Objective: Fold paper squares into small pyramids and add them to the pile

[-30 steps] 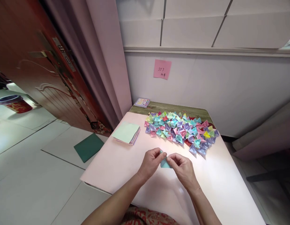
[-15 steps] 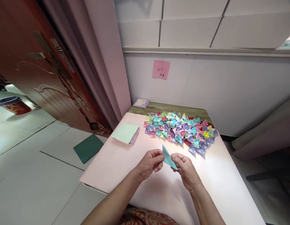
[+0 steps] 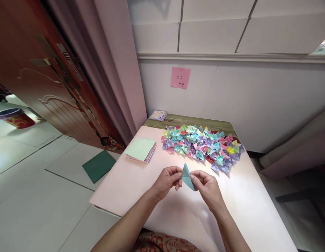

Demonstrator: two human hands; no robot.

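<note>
Between my two hands is a folded piece of turquoise paper (image 3: 187, 178), pointed at top and bottom and held above the table. My left hand (image 3: 169, 180) pinches its left edge between thumb and fingers. On the other side, my right hand (image 3: 205, 183) grips the right edge, thumb on the near face; some of its fingertips are hidden behind the paper. Beyond the hands lies a broad heap of small folded paper boats (image 3: 200, 147) in turquoise, purple, pink, green, yellow and red. To the left rests a stack of square paper sheets (image 3: 141, 148), pale green on top.
A pale pink cover (image 3: 120, 189) lies over the wooden table (image 3: 217, 124). At its back left corner is a small stack of printed cards (image 3: 158, 115). A pink note (image 3: 180, 77) sticks to the wall. On the floor lies a dark green square (image 3: 98, 166).
The turquoise paper has turned more upright and looks narrower. My right hand has shifted slightly left, closer to my left hand.
</note>
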